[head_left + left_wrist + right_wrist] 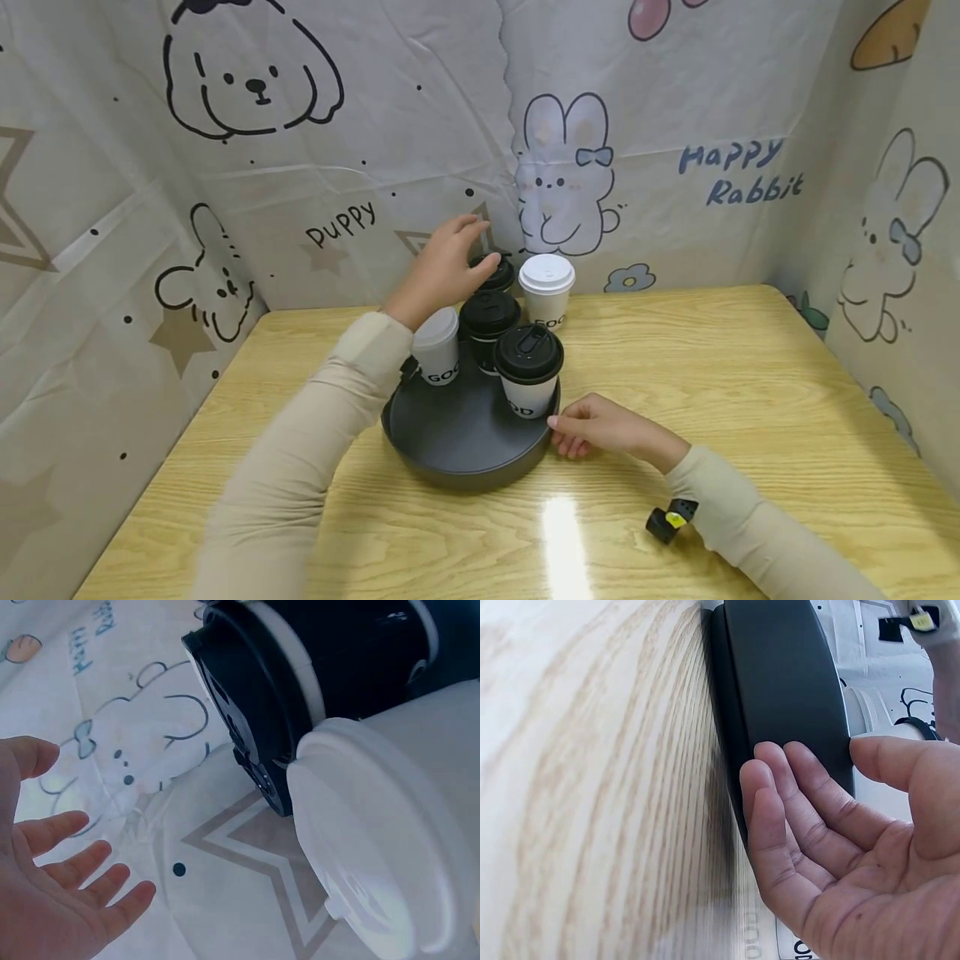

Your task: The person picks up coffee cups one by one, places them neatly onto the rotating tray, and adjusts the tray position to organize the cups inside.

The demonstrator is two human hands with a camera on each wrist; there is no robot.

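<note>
A dark grey round pan (457, 437) sits on the table. My right hand (600, 429) holds its right rim, thumb at the edge and fingers against the outer wall (791, 690). Near that rim, inside the pan, stands a white paper cup with a black lid (528, 375). A white-lidded cup (437, 350) stands at the pan's left side, and a dark cup with a black lid (489, 321) at its back. My left hand (446, 267) hovers over the back cups with spread fingers and empty palm, beside another black-lidded cup (495, 271) that it partly hides.
Behind the pan to the right stands another white-lidded cup (547, 287). The wooden table (697, 358) ends against a printed cloth (427, 100) that hangs at the back and both sides.
</note>
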